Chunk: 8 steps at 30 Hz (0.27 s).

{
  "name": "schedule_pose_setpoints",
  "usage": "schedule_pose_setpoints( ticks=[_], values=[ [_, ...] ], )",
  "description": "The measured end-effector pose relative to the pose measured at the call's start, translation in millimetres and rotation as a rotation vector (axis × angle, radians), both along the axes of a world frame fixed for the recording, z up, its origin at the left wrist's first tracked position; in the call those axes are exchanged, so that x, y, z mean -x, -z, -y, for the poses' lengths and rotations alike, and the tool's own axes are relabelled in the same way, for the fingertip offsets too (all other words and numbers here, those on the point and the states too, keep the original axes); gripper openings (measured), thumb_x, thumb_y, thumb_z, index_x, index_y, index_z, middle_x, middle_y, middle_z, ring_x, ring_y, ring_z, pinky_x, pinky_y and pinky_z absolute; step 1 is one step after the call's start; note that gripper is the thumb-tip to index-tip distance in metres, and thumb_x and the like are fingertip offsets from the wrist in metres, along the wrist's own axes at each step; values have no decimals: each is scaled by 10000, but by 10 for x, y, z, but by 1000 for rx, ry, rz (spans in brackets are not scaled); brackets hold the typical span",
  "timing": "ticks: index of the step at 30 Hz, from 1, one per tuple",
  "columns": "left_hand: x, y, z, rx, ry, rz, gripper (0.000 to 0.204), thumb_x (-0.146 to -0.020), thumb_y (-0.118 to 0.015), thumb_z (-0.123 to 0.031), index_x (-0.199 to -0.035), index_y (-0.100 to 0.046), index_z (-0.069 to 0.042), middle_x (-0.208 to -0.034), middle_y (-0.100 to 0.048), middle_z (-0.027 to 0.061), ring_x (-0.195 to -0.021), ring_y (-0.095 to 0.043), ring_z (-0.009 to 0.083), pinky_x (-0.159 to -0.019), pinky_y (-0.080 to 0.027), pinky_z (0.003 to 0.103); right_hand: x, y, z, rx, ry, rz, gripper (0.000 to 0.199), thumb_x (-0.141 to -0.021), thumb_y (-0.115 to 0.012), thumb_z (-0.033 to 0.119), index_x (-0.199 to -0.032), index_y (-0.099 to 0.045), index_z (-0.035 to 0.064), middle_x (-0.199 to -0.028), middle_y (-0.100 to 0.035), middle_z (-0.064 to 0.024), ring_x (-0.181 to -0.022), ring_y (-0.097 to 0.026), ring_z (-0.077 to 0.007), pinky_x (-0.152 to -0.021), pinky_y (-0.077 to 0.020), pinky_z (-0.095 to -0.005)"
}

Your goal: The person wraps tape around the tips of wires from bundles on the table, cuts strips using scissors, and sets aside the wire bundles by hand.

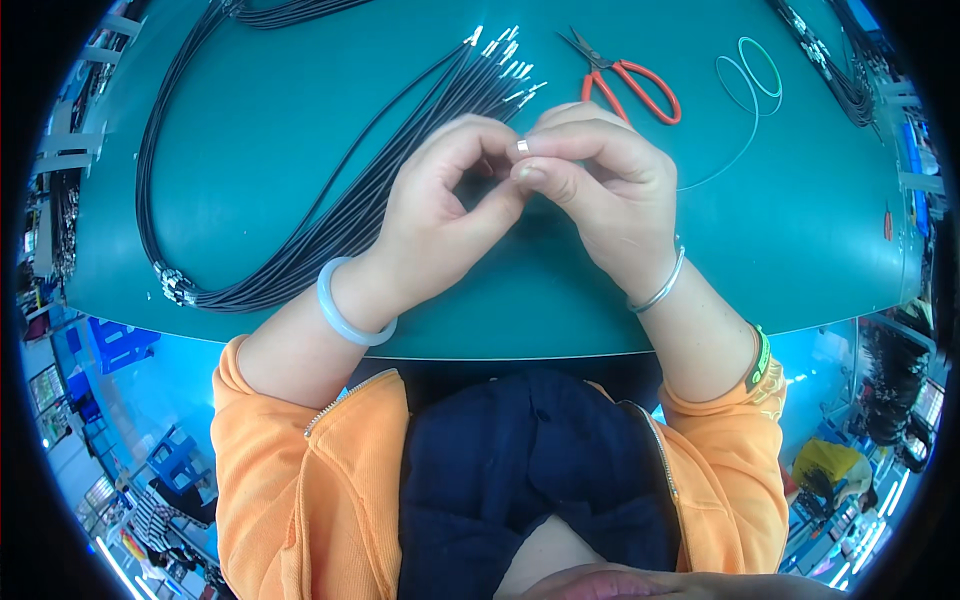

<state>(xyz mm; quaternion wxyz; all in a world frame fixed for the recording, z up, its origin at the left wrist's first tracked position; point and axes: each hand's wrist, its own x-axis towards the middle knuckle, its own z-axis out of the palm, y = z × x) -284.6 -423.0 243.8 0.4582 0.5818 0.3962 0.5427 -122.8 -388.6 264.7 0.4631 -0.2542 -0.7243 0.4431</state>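
My left hand [452,185] and my right hand [605,165] meet above the table, fingertips close together, both closed in a pinch. A small shiny, whitish metal piece [522,146] shows between the right forefinger and the left fingertips. Whatever the left fingers hold is hidden behind them. Just behind the left hand lies a bundle of black cables [345,215] with bare silvery ends [515,65] fanned out. Red-handled scissors [640,90] rest with blades apart beyond the right hand. A thin pale green wire [745,140] runs from beside the right hand into loose loops.
The green table [800,240] has a curved-looking front edge close to my body. The cable bundle bends round at the left, tied near a silvery cluster [175,284]. More black cables [835,60] lie at the far right, and a small red tool [888,224] near the right edge.
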Motion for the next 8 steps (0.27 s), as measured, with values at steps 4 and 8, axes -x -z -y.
schedule_pose_setpoints(
  ticks=[4, 8],
  values=[
    [63, -34, -30, -24, 3, 110, 173, -813, -579, -32, -985, -593, -22, -937, -549, 68, -830, -547, 142, -730, -437, 227, -6, -43, 4, -213, 106, 167, 109, -761, -666, 10, -868, -666, 28, -857, -621, -72, -803, -580, -197, -692, -469, -265],
    [114, -44, -62, -182, 21, -9, 222, -866, -575, -155, -1051, -587, -34, -986, -536, 76, -870, -537, 152, -774, -423, 231, 7, -49, 17, -403, 203, 299, 127, -761, -665, 9, -869, -678, 76, -852, -623, -53, -796, -582, -208, -690, -469, -250]
  ],
)
